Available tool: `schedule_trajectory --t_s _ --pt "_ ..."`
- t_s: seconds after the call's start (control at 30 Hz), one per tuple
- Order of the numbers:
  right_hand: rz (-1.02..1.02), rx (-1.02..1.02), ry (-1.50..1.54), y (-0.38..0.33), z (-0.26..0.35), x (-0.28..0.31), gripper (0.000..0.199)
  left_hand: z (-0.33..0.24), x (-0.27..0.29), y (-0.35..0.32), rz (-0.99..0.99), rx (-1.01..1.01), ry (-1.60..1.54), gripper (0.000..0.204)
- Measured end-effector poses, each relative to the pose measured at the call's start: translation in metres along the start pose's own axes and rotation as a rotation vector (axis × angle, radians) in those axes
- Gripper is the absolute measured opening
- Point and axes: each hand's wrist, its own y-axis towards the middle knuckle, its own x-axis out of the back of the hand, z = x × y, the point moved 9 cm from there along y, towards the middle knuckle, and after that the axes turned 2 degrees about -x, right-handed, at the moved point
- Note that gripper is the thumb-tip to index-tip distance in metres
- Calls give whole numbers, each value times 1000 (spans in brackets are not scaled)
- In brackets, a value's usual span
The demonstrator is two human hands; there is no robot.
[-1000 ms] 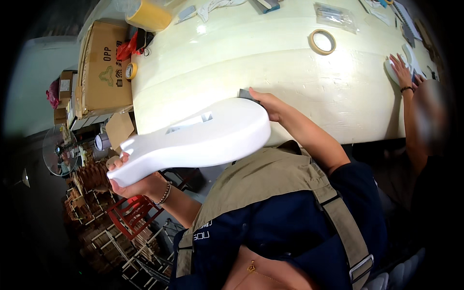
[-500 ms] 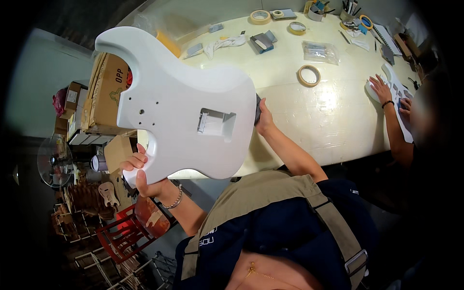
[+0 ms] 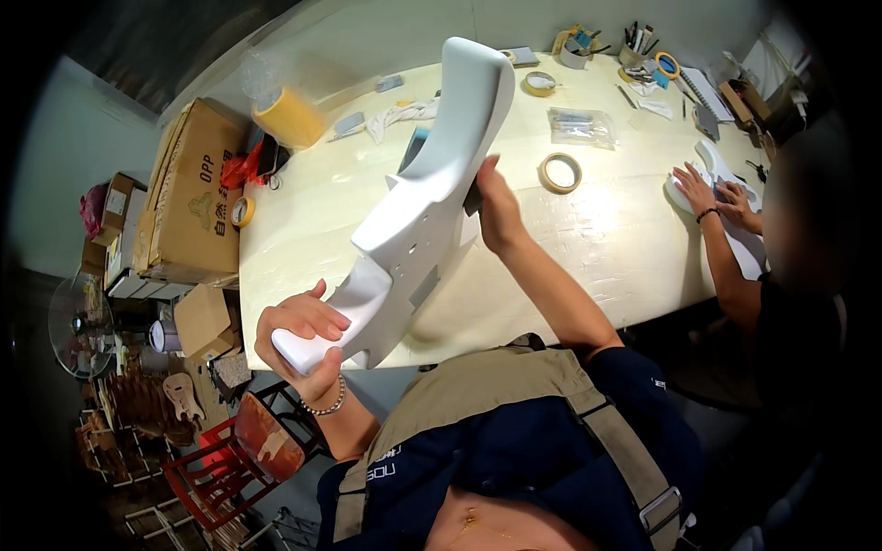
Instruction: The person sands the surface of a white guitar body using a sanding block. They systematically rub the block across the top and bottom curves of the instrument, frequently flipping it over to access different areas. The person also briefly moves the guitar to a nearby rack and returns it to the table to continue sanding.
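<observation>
A white electric guitar body is raised over the table, tilted nearly edge-on, with one curved horn pointing up and away. My left hand is closed around the near horn at the lower left, thumb on one side and fingers over the other. On the right, my right hand is closed on a dark grey sanding pad at the body's edge; its fingertips are partly hidden. Small holes show on the tilted face, and the rear cavity is seen only at a slant.
Masking tape, a clear plastic packet and a white cloth lie on the pale table. Cardboard boxes stand left. At right, a co-worker's hands rest on another white guitar body. A red chair stands lower left.
The guitar body has turned from its broad back facing me to nearly edge-on, its upper horn swinging rightward. Both hands keep their hold. My view has shifted slightly.
</observation>
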Motion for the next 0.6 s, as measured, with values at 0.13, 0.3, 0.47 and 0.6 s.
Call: schedule_trajectory --t_s 0.13,0.3,0.47,0.6 --pt "-152 6 184 -6 88 -2 61 -1 -12 8 15 40 46 29" --pt "26 797 -450 -42 214 -9 72 13 -29 13 77 40 24 28" --pt "-52 1520 -2200 -66 201 -55 55 19 -46 29 105 72 70 27" --pt "69 1141 -2048 -69 181 -34 50 23 -70 42 152 111 57 26"
